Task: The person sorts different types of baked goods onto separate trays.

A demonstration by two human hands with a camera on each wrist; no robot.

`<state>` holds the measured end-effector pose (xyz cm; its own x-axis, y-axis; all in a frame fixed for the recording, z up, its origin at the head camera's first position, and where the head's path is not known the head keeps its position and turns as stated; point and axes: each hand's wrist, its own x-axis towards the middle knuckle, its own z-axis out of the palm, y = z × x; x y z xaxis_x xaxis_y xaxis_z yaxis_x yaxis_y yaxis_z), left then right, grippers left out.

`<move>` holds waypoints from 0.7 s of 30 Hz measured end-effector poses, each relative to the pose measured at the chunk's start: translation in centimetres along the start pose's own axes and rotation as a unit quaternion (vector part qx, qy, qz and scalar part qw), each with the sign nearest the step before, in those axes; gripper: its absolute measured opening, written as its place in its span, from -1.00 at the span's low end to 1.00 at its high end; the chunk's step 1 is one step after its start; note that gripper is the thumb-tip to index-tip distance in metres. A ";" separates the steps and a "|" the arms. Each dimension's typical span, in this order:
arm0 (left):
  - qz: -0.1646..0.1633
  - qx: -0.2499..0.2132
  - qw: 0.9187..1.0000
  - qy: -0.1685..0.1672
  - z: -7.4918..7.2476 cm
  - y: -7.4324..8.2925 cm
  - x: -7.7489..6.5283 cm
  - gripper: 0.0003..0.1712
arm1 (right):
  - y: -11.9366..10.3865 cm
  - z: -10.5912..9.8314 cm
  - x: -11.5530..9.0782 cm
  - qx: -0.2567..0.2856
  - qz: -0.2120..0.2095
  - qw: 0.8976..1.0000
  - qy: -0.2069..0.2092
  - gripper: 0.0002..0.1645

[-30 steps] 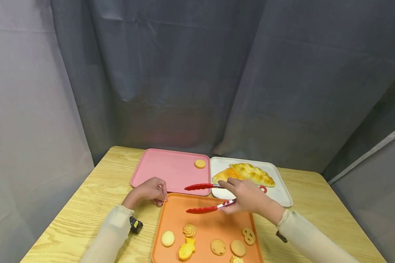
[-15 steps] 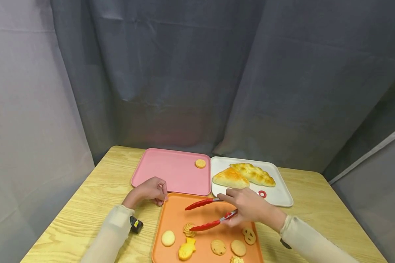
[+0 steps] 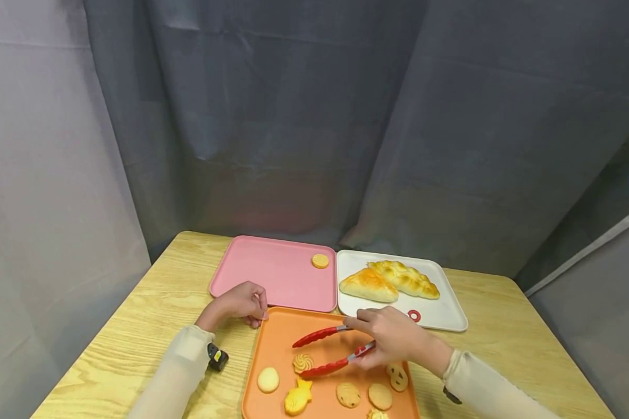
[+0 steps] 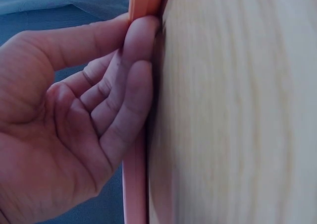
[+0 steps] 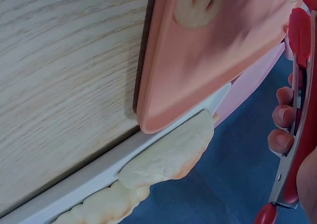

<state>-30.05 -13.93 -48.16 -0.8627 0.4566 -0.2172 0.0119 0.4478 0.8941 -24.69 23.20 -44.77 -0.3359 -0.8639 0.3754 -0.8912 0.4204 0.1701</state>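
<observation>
My right hand point(image 3: 390, 338) grips red-tipped kitchen tongs point(image 3: 326, 369) over the orange tray point(image 3: 320, 326). The tongs' arms are spread, one tip beside a swirl cookie point(image 3: 303, 364) and the other beyond it. In the right wrist view, fingers point(image 5: 283, 116) curl round the metal arms of the tongs. My left hand point(image 3: 242, 304) is at the orange tray's far left corner, thumb and a fingertip pinching its rim, as the left wrist view shows. Also on this tray lie a fish-shaped piece point(image 3: 297, 398), a pale round cookie point(image 3: 268, 380), a chip cookie point(image 3: 348, 394) and a pretzel-shaped cookie point(image 3: 397, 378).
Behind the orange tray stand a pink tray point(image 3: 272, 273) with one round biscuit point(image 3: 320, 261) and a white tray point(image 3: 445, 311) bearing a triangular bread point(image 3: 369, 285) and a braided bread point(image 3: 406, 279). A grey curtain point(image 3: 293, 145) hangs behind the wooden table point(image 3: 173, 291).
My right hand has come nearer with the tongs, away from the white tray, and lowered them to the swirl cookie. The left hand stays at the tray corner.
</observation>
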 end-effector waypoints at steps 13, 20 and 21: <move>0.001 -0.005 1.000 -0.003 0.0 -0.1 0.0 -0.89 | -0.2 0.5 -0.1 0.003 0.011 1.000 -0.012 -0.31; 0.003 0.000 1.000 0.000 0.0 0.0 -0.1 -0.89 | -0.3 0.7 -0.2 0.002 0.013 1.000 -0.013 -0.40; 0.003 0.000 1.000 -0.001 0.0 0.0 -0.1 -0.89 | -0.3 0.7 -0.2 0.000 0.011 1.000 -0.012 -0.41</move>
<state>-29.99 -13.97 -48.18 -0.8617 0.4610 -0.2118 0.0181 0.4451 0.8953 -24.57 23.05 -45.49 -0.3623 -0.8606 0.3579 -0.8836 0.4393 0.1618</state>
